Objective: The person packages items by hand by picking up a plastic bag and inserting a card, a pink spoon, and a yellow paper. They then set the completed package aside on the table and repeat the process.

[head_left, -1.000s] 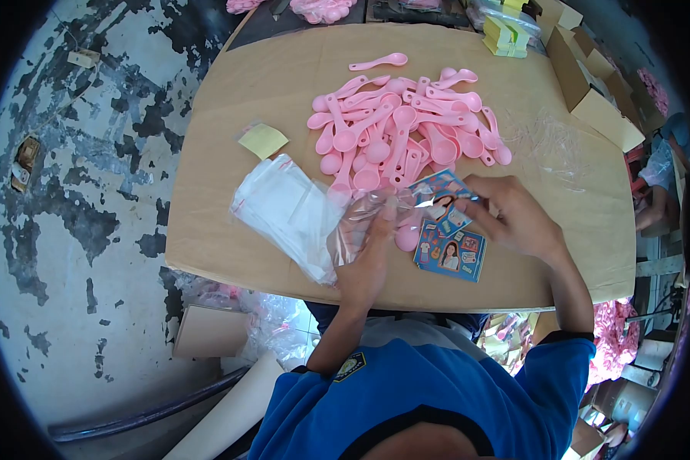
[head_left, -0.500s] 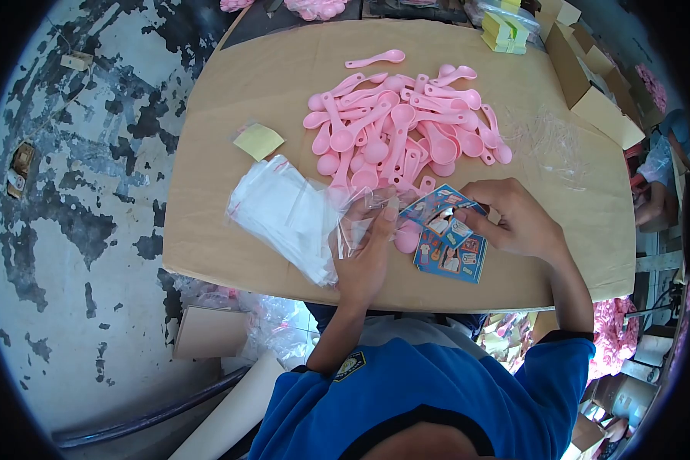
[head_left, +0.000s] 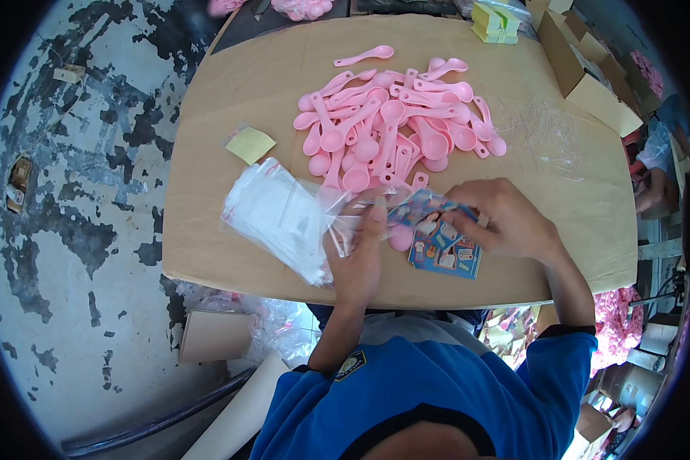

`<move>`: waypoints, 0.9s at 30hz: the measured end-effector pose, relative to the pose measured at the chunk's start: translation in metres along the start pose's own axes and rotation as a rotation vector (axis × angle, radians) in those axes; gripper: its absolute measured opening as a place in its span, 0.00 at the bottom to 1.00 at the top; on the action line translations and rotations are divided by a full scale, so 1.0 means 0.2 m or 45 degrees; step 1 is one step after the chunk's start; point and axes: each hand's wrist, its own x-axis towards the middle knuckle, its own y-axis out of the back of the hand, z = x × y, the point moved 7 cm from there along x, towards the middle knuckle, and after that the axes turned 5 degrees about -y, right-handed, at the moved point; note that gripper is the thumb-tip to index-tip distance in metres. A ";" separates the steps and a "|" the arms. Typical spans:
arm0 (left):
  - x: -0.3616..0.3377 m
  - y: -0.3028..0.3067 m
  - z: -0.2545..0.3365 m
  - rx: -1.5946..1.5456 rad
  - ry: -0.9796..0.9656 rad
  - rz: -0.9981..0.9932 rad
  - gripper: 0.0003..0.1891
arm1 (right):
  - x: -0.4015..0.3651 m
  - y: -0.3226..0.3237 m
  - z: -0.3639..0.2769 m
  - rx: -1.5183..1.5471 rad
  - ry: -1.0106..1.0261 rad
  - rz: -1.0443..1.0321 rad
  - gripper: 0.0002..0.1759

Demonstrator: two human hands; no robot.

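Note:
My left hand (head_left: 356, 257) pinches a clear plastic bag (head_left: 347, 207) at the front of the table, beside a fanned stack of clear bags (head_left: 272, 218). Between the fingers of my right hand (head_left: 510, 218) is a blue printed card (head_left: 422, 208), blurred by motion, its left end at the bag's mouth. More blue printed cards (head_left: 447, 261) lie on the table under it. A pink spoon bowl (head_left: 400, 238) shows between my hands. Just beyond them spreads a heap of pink plastic spoons (head_left: 391, 115), with a single pink spoon (head_left: 366, 55) apart behind it.
Brown paper covers the table (head_left: 230, 92). A yellow paper piece (head_left: 251, 145) lies at left. Thin clear strips (head_left: 548, 138) are scattered at right, near an open cardboard box (head_left: 590, 77). Bundled yellow paper (head_left: 495, 23) stands at the back. Another person's arm (head_left: 652, 192) shows far right.
My right hand has moved the blue card slightly left, to the bag in my left hand, and the card now tilts. The whole view has shifted a little.

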 end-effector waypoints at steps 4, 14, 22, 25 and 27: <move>-0.01 0.06 0.02 -0.020 -0.025 0.157 0.14 | -0.01 0.08 0.05 0.130 -0.019 0.105 0.08; 0.00 -0.07 0.04 0.015 0.008 -0.038 0.17 | 0.00 -0.03 0.00 0.050 0.060 0.001 0.09; -0.04 -0.12 -0.02 0.000 0.211 -0.282 0.17 | -0.01 -0.03 0.01 0.184 0.101 -0.008 0.08; -0.01 -0.11 0.00 -0.134 0.120 -0.339 0.17 | 0.00 -0.04 0.01 0.276 0.075 -0.005 0.09; -0.02 -0.19 0.03 0.122 -0.019 -0.505 0.19 | -0.01 -0.08 0.03 0.336 0.029 -0.072 0.10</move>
